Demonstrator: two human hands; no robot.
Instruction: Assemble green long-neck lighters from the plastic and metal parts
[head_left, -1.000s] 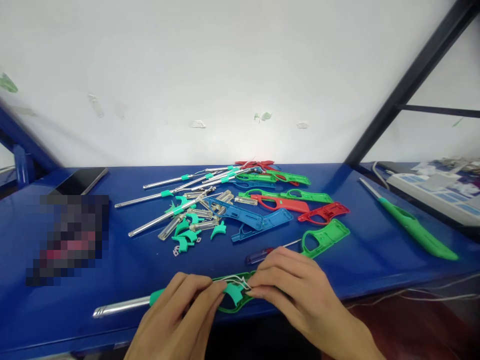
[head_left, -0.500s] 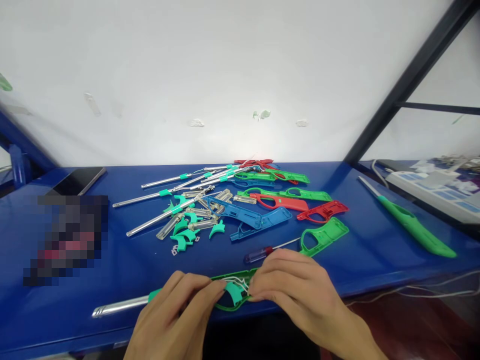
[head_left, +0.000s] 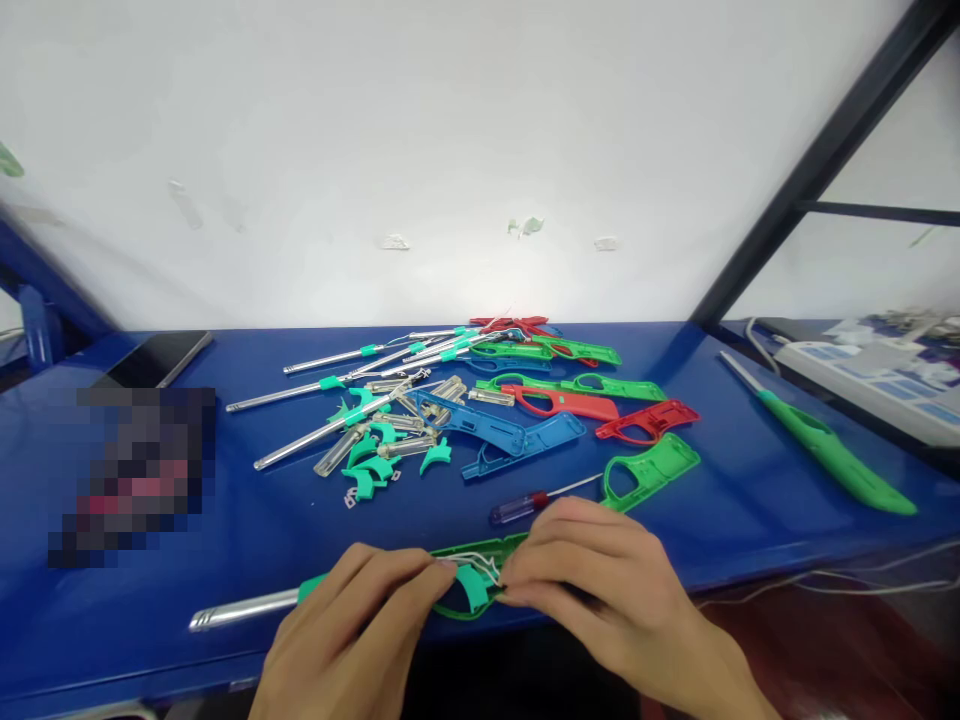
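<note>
At the table's front edge lies a half-built green stick lighter (head_left: pixel 517 544), its shell open and its metal tube (head_left: pixel 244 610) pointing left. Inside the shell sit a teal trigger (head_left: pixel 472 588) and thin white wires (head_left: pixel 484 562). My left hand (head_left: pixel 356 625) is closed around the front of the lighter, thumb and fingertips beside the trigger. With fingers pinched together, my right hand (head_left: pixel 607 590) grips the rear of the shell by the wire ends. What exactly is between its fingertips is hidden. A screwdriver (head_left: pixel 517 508) lies just beyond my right hand, touching or near a green half-shell (head_left: pixel 652 472).
Behind my hands are metal lighter tubes (head_left: pixel 300 443), teal triggers (head_left: pixel 364 483), clear fuel tanks (head_left: pixel 339 450), and blue (head_left: pixel 487 430) and red half-shells (head_left: pixel 649 421). A whole green lighter (head_left: pixel 832 450) lies right. A phone (head_left: pixel 157 360) and a blurred-out item (head_left: pixel 135 480) are left.
Both hands and the lighter appear very slightly further right, with a small shift of the whole view. The grip on the lighter stays the same.
</note>
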